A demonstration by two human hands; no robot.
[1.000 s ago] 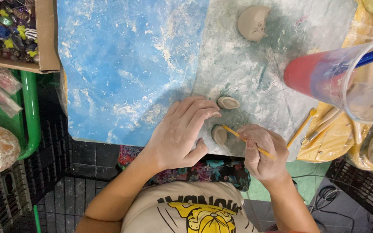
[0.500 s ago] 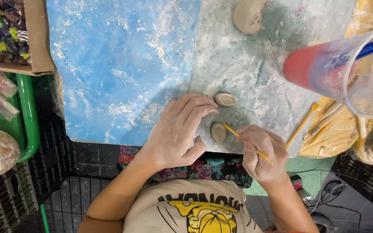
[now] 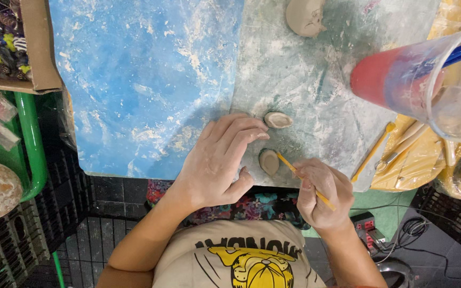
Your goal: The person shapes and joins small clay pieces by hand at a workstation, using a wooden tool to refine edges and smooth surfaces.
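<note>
Hands unmoved: left hand (image 3: 217, 162) flat beside clay piece (image 3: 269, 161); right hand (image 3: 321, 194) fingers pinching yellow stick (image 3: 300, 175).

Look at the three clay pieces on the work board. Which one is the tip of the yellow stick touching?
The small oval clay piece at the board's near edge, between both hands. The other oval lies beyond the fingertips; the big lump sits far off.

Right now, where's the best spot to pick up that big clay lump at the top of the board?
Probably pinch the clay lump across its rounded sides, coming from above. It sits alone on the grey board, free all round, while both hands are busy lower down.
</note>
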